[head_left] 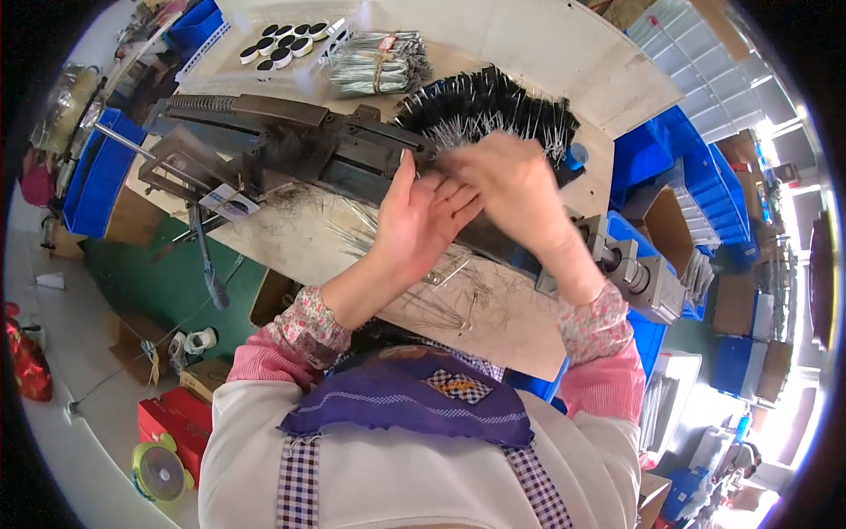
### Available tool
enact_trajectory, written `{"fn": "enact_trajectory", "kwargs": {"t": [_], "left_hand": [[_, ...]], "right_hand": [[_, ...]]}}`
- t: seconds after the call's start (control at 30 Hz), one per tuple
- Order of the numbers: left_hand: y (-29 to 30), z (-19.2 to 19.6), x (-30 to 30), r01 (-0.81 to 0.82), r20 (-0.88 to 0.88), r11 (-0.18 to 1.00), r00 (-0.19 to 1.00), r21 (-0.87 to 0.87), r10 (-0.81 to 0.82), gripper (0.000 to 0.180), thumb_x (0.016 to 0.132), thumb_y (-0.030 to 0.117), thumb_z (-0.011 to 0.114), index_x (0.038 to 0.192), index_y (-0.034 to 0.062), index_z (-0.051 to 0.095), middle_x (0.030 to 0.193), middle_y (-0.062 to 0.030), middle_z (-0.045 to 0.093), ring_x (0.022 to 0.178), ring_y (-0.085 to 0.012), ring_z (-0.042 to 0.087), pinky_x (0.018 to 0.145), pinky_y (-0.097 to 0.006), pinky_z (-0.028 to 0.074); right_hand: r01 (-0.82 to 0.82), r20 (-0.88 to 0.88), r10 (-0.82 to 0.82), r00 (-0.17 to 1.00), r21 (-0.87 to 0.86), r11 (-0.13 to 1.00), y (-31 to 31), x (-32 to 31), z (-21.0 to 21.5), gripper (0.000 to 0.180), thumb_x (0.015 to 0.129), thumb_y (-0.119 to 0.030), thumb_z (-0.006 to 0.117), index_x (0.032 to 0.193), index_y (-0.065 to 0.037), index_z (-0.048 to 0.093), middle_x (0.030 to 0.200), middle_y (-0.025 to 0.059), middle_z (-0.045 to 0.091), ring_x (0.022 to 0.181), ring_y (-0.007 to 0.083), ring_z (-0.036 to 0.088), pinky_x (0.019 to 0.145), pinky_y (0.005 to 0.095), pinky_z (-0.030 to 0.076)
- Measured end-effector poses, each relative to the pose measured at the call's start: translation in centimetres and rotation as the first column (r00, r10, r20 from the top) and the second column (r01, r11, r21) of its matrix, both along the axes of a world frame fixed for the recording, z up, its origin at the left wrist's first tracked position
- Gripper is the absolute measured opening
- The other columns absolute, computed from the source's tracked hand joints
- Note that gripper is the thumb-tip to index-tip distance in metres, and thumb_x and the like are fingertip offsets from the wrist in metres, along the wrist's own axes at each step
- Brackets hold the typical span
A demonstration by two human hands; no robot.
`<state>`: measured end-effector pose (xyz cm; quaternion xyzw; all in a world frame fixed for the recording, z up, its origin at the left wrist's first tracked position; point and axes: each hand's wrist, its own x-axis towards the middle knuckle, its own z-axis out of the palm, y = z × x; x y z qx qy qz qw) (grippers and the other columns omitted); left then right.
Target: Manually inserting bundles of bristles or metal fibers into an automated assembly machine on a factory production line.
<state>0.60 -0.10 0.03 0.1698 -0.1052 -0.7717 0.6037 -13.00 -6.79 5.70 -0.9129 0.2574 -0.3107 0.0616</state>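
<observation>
pile of black-bodied, wire-legged parts (493, 110) just beyond right hand (515, 181), spread fanwise across wooden bench (608, 97); left hand (423, 216) nearer the body, fingers extended and open against dark metal machine (291, 145). right hand blurred, curled over pile's near edge; hold on anything there impossible to tell.

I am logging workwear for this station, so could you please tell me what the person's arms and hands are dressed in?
Both hands, left hand and right hand, are bare, with no gloves. Each forearm ends in a floral-print sleeve cover with a gathered cuff over a pink ribbed sleeve.
</observation>
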Motion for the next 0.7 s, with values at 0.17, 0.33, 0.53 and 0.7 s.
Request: {"fn": "enact_trajectory", "kwargs": {"t": [0.17, 0.33, 0.53, 0.7], "left_hand": [[0.1, 0.9, 0.2, -0.052, 0.020, 0.999, 0.998, 0.016, 0.052, 0.071, 0.096, 0.058, 0.031, 0.122, -0.0072, 0.044, 0.122, -0.0166, 0.051, 0.123, -0.0297, 0.044, 0.111, -0.045, 0.027], [0.2, 0.3, 0.1, -0.056, 0.007, 0.998, 0.998, 0.033, 0.056, 0.067, 0.096, 0.056, 0.031, 0.115, -0.0053, 0.048, 0.116, -0.0158, 0.053, 0.120, -0.0297, 0.046, 0.111, -0.045, 0.028], [0.6, -0.8, 0.7, 0.002, -0.113, 0.997, 0.994, -0.076, -0.010, 0.061, 0.097, 0.054, 0.034, 0.118, -0.0015, 0.048, 0.116, -0.0099, 0.054, 0.120, -0.0237, 0.046, 0.110, -0.039, 0.027], [0.2, 0.4, 0.6, -0.007, -0.014, 1.000, 1.000, -0.009, 0.007, 0.057, 0.097, 0.052, 0.035, 0.117, 0.0008, 0.049, 0.113, -0.0092, 0.055, 0.116, -0.0238, 0.048, 0.108, -0.038, 0.030]], "right_hand": [[0.305, -0.021, -0.320, 0.947, 0.368, 0.878, 1.9, -1.1, 3.7, 0.017, 0.086, -0.011, 0.059, 0.102, -0.005, 0.060, 0.088, 0.0147, 0.065, 0.075, 0.0330, 0.063, 0.061, 0.0395, 0.050], [0.240, 0.076, -0.249, 0.966, 0.108, 0.965, 3.0, -0.5, 2.7, 0.017, 0.087, -0.013, 0.058, 0.103, -0.006, 0.058, 0.077, 0.0142, 0.065, 0.071, 0.0334, 0.064, 0.060, 0.0406, 0.051], [0.356, -0.255, -0.309, 0.916, 0.162, 0.920, 3.9, 0.3, 1.8, 0.028, 0.088, -0.011, 0.054, 0.115, -0.004, 0.056, 0.071, 0.0186, 0.062, 0.064, 0.0338, 0.064, 0.056, 0.0432, 0.048], [0.327, -0.457, -0.303, 0.836, -0.028, 0.945, 3.7, 1.2, 1.0, 0.036, 0.075, -0.002, 0.055, 0.110, 0.006, 0.055, 0.065, 0.0181, 0.061, 0.060, 0.0348, 0.063, 0.054, 0.0428, 0.050]]}}
